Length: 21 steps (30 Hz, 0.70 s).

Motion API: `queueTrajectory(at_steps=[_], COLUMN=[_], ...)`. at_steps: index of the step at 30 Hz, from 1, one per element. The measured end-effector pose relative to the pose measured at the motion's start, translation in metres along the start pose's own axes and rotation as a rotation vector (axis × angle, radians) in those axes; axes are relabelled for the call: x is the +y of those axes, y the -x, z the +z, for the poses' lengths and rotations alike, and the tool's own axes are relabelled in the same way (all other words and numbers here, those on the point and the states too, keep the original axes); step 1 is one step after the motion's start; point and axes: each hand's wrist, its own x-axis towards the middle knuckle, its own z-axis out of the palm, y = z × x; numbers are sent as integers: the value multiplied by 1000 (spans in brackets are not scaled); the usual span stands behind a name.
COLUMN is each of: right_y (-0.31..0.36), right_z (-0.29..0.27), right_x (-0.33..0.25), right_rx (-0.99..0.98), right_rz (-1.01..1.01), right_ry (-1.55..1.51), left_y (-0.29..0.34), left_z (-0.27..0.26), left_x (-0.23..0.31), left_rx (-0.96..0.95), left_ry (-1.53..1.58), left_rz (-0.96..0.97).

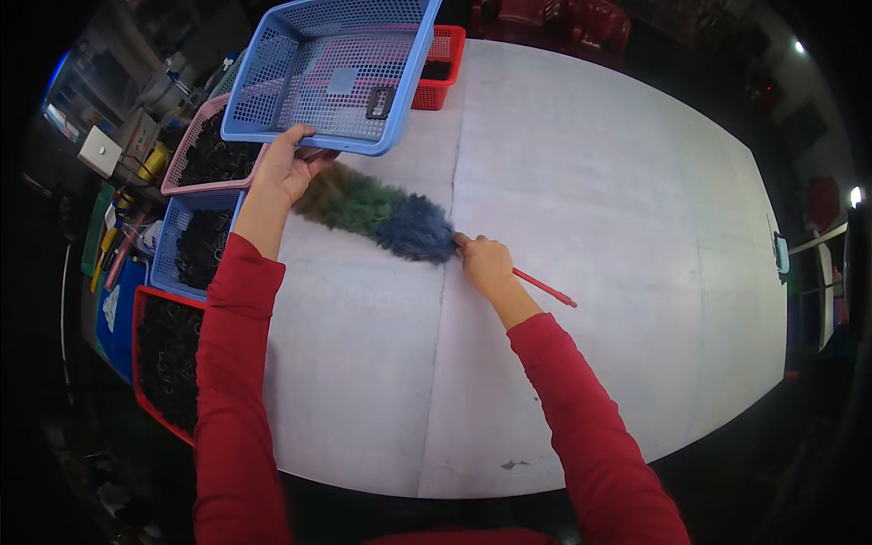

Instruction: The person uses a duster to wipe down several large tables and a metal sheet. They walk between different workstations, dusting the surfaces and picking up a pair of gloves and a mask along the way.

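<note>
A blue plastic basket (318,145) with mesh walls is tilted up at the far left, gripped at its near rim by my left hand (289,168). Inside it lies one small black frame-shaped piece (380,103). My right hand (486,261) is closed round the handle of a feather duster (413,227), near the middle of the white table (581,182). The duster's fluffy head runs from blue through green to brown and lies across the tabletop, its brown end partly behind my left hand. Its red handle (545,288) sticks out to the right of my right hand.
Along the table's left edge stand a pink basket (173,186), a second blue basket (163,272) and a red basket (139,336), all holding black pieces. Another red basket (451,54) sits behind the lifted one. Dark red chairs (599,32) stand beyond the far edge.
</note>
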Motion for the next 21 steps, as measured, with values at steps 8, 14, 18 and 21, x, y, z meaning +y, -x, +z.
queueTrajectory(at_steps=[8, 14, 18, 21], right_y=[207, 504, 615, 651], right_z=[-42, -101, -111, -112], right_x=[198, 217, 191, 167], right_rx=[298, 80, 130, 233], right_rz=[824, 1771, 1958, 1943], right_ry=[-76, 166, 242, 291], left_y=[20, 18, 23, 33], left_z=[-47, -60, -76, -102], left_x=[-39, -98, -115, -120], left_rx=[103, 90, 179, 280], left_ry=[-100, -9, 55, 5], left_rz=[-155, -227, -268, -262])
